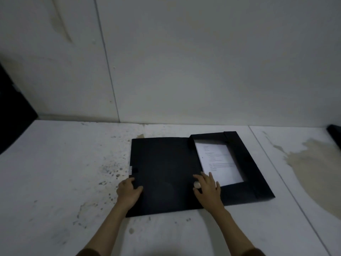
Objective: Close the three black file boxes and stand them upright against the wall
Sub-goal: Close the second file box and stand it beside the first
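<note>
A black file box (166, 163) lies open and flat on the white table (55, 172), its lid spread out to the left. The tray half on the right holds a sheet of printed white paper (217, 163). My left hand (128, 193) grips the lid's left edge near the front, thumb on top. My right hand (207, 187) rests flat with fingers spread on the box's spine, at the paper's near corner. A second black box (13, 111) stands at the far left against the wall. A corner of another black thing (335, 133) shows at the right edge.
The grey-white wall (184, 61) rises right behind the table, a short way beyond the open box. The tabletop is stained, with a large tan patch (313, 169) to the right and a seam line running front to back.
</note>
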Demonstrator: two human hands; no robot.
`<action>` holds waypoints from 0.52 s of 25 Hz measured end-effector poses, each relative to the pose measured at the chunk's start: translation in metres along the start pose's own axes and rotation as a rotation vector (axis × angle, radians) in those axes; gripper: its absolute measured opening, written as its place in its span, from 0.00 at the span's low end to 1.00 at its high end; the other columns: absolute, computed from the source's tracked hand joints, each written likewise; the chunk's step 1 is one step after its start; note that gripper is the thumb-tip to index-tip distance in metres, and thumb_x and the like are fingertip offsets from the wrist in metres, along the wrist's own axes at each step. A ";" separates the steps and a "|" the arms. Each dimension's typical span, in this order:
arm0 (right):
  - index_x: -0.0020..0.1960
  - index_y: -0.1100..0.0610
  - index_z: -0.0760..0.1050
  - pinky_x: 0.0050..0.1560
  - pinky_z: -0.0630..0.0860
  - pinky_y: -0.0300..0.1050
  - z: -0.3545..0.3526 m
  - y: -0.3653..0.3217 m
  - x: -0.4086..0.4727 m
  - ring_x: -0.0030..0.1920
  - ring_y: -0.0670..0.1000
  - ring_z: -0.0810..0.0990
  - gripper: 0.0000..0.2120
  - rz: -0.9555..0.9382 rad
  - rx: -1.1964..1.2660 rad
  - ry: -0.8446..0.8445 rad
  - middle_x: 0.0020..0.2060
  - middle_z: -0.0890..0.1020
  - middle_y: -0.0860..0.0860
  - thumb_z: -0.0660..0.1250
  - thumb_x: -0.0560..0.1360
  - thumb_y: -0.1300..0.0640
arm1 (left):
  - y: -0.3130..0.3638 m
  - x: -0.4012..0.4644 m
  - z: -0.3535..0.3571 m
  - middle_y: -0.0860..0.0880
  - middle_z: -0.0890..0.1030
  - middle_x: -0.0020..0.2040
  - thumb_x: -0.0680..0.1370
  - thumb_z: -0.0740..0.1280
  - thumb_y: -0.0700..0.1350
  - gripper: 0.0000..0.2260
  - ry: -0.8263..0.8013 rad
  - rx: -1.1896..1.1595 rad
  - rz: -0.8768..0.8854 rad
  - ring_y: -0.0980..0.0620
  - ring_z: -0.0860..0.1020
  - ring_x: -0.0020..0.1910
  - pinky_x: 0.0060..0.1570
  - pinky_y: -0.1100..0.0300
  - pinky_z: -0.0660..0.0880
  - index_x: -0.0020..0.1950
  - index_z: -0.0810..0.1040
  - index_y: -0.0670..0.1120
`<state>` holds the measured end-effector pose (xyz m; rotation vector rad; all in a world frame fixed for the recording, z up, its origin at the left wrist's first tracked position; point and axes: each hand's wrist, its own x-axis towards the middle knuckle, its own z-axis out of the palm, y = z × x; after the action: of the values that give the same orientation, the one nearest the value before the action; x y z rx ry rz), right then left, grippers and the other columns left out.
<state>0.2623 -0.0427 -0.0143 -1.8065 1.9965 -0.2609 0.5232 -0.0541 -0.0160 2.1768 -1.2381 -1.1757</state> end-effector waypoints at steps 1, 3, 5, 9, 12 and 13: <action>0.72 0.46 0.57 0.74 0.43 0.60 0.000 0.008 -0.003 0.77 0.56 0.44 0.25 0.033 -0.075 -0.001 0.76 0.54 0.51 0.59 0.78 0.52 | 0.001 -0.003 0.005 0.38 0.60 0.73 0.76 0.64 0.48 0.26 0.023 -0.014 -0.019 0.40 0.61 0.71 0.70 0.51 0.59 0.72 0.62 0.44; 0.74 0.45 0.50 0.73 0.39 0.62 0.003 0.020 -0.008 0.76 0.58 0.40 0.28 0.057 -0.219 -0.033 0.77 0.48 0.52 0.57 0.78 0.47 | 0.000 -0.009 0.014 0.39 0.57 0.74 0.76 0.64 0.48 0.27 0.051 -0.032 -0.053 0.40 0.58 0.72 0.71 0.49 0.58 0.72 0.60 0.45; 0.74 0.43 0.48 0.73 0.39 0.63 0.008 0.025 -0.012 0.76 0.59 0.40 0.28 0.016 -0.310 -0.048 0.77 0.46 0.52 0.55 0.78 0.45 | 0.000 -0.013 0.021 0.40 0.56 0.74 0.76 0.63 0.48 0.27 0.052 0.000 -0.057 0.40 0.57 0.71 0.70 0.49 0.57 0.72 0.59 0.45; 0.74 0.40 0.48 0.72 0.39 0.65 0.009 0.026 -0.009 0.77 0.58 0.43 0.29 -0.008 -0.308 -0.084 0.77 0.49 0.51 0.56 0.77 0.42 | 0.008 -0.015 0.026 0.41 0.57 0.73 0.76 0.63 0.48 0.26 0.056 -0.042 -0.070 0.40 0.56 0.71 0.69 0.49 0.58 0.72 0.60 0.46; 0.74 0.38 0.45 0.71 0.37 0.67 0.007 0.028 -0.006 0.76 0.59 0.42 0.35 -0.011 -0.305 -0.158 0.77 0.46 0.52 0.58 0.73 0.35 | 0.012 -0.013 0.018 0.39 0.60 0.72 0.76 0.64 0.47 0.24 0.128 -0.172 -0.135 0.39 0.61 0.70 0.68 0.49 0.62 0.70 0.63 0.46; 0.74 0.38 0.43 0.70 0.36 0.68 0.006 0.029 -0.005 0.76 0.59 0.42 0.39 -0.019 -0.308 -0.187 0.77 0.45 0.53 0.59 0.70 0.32 | 0.011 -0.012 0.013 0.38 0.62 0.71 0.75 0.64 0.46 0.23 0.160 -0.231 -0.161 0.38 0.63 0.68 0.66 0.49 0.64 0.70 0.65 0.45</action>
<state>0.2391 -0.0329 -0.0312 -1.9514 1.9697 0.2165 0.5035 -0.0490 -0.0100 2.1782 -0.8307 -1.1188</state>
